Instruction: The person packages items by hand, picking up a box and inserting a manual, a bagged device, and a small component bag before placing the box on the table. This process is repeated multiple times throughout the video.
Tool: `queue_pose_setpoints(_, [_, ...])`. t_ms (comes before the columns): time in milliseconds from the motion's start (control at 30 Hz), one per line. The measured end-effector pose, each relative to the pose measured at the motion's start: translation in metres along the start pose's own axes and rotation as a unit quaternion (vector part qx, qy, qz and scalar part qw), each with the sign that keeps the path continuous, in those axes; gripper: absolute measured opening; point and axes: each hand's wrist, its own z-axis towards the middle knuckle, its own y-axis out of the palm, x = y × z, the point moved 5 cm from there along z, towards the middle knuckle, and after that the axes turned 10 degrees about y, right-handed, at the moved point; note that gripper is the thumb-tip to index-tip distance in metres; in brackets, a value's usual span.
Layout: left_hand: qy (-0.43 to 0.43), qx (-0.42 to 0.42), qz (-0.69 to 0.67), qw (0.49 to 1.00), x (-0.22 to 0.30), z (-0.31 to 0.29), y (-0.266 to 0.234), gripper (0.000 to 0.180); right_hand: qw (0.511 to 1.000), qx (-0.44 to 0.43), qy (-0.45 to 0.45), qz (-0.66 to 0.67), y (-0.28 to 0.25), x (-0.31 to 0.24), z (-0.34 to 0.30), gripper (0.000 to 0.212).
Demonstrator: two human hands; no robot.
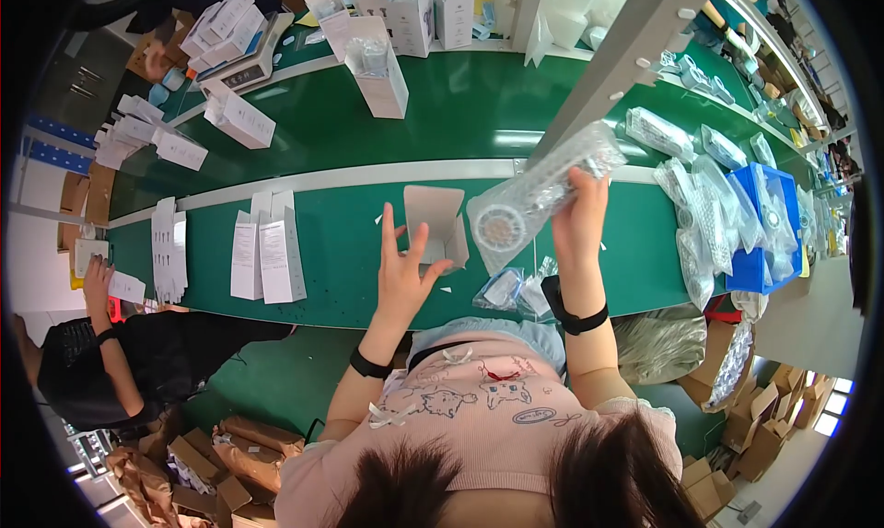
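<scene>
My right hand (580, 215) grips a bubble-wrapped shower head (500, 226) by its upper end. Through the clear wrap its round, pale face shows, tilted down to the left. An open white box (433, 210) stands on the green table in front of me, its mouth toward me. Just left of that box is my left hand (405, 268), fingers spread and holding nothing; its fingertips overlap the box in view, and whether they touch it I cannot tell. Small clear plastic packets (502, 290) lie near the table's front edge, below the wrapped shower head.
Folded white boxes (267, 247) and a stack of flat cartons (168, 252) lie to the left. At right, a blue bin (772, 229) holds bubble-wrapped pieces. A metal post (617, 68) rises beyond my right hand. A co-worker's arm (115, 344) reaches in at far left.
</scene>
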Motion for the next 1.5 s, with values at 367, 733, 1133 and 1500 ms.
queue_pose_setpoints(367, [-0.010,0.068,-0.146,0.987,0.009,0.006,0.021,0.069,0.988,0.057,0.025,0.145,-0.003,0.043,-0.015,0.038])
queue_pose_setpoints(733, [-0.054,0.197,-0.182,0.962,0.011,0.010,0.049,0.069,0.690,-0.150,-0.351,-0.616,0.035,0.040,-0.071,0.049])
queue_pose_setpoints(1133, [-0.019,0.130,-0.147,0.980,-0.003,0.016,0.011,0.049,0.453,-0.383,-0.148,-0.792,-0.106,0.117,-0.081,0.032])
queue_pose_setpoints(1500, [-0.225,0.103,-0.179,0.952,-0.028,0.036,-0.004,0.014,0.556,-0.416,-0.424,-0.582,0.058,0.017,-0.066,0.018])
